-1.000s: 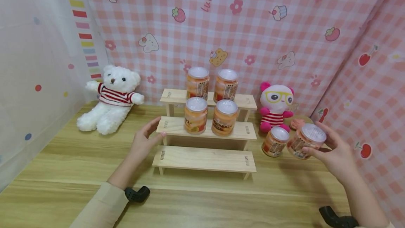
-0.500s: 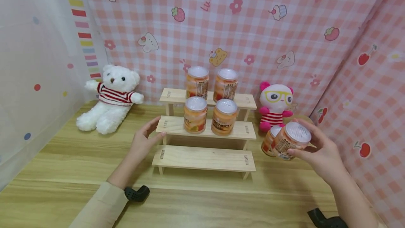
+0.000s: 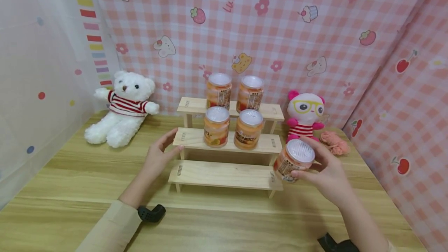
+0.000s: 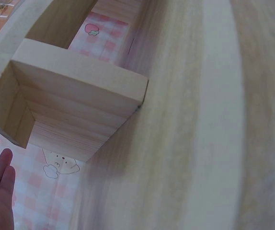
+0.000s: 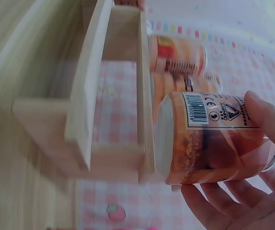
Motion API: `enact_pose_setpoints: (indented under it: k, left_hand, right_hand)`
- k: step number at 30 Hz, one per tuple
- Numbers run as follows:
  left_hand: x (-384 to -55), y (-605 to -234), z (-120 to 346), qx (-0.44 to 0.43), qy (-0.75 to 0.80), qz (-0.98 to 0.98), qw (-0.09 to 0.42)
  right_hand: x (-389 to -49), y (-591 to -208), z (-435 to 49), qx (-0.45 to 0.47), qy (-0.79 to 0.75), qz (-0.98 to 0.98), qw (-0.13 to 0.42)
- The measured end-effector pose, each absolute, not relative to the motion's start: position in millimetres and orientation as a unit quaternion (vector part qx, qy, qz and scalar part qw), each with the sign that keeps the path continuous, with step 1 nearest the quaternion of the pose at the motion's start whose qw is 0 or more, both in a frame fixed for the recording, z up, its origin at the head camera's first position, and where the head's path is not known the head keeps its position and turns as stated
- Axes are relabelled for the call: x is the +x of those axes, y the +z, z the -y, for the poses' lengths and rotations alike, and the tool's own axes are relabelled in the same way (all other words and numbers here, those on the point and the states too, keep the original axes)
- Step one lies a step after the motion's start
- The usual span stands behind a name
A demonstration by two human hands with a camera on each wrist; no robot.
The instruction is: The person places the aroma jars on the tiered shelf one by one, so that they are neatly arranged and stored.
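My right hand grips an orange-labelled fruit can with a pale lid, thumb at the front and fingers round the far side. The can is tilted, at the right end of the lowest step of a three-step wooden shelf. In the right wrist view the can shows a barcode. My left hand touches the left end of the middle step, with fairly straight fingers. Two similar cans stand on the middle step and two more cans on the top step.
A white teddy bear sits behind left. A pink-and-white panda doll sits behind the held can, with a coral yarn bundle beside it. Checked cloth hangs at the back and right of the wooden table.
My right hand has carried the can left to the lowest step's right end. The can standing on the table is now hidden behind it. My left hand has stayed put.
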State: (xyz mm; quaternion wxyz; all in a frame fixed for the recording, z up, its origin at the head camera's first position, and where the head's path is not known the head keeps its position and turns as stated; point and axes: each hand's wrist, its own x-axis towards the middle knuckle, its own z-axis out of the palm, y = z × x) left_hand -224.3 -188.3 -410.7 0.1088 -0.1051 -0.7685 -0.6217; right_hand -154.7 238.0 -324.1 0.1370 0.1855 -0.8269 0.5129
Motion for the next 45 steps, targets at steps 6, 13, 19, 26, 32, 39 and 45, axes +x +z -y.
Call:
enact_pose_setpoints:
  k: [6,13,19,26,32,39,45]
  left_hand:
    - [-226,-412,188,-0.108,-0.622,0.768,0.109]
    - [-226,-412,189,-0.112,-0.627,0.763,0.111]
    - [-226,-412,188,-0.115,-0.626,0.763,0.110]
    - [-224,-410,188,-0.115,-0.623,0.766,0.113]
    - [-225,-411,188,-0.113,-0.621,0.767,0.115]
    - [-226,-412,189,-0.109,-0.620,0.768,0.117]
    - [-225,-411,188,-0.111,-0.619,0.769,0.117]
  right_hand:
    - [-154,-327,-215,0.197,0.528,0.819,0.104]
    - [-155,-330,-193,0.207,0.539,0.813,0.076]
    - [-154,-332,-172,0.207,0.551,0.807,0.051]
    - [-153,-336,-150,0.219,0.564,0.796,0.034]
    - [-157,-342,-133,0.243,0.560,0.790,0.052]
    - [-158,-345,-114,0.241,0.560,0.791,0.045]
    - [-161,-350,-100,0.252,0.565,0.784,0.043]
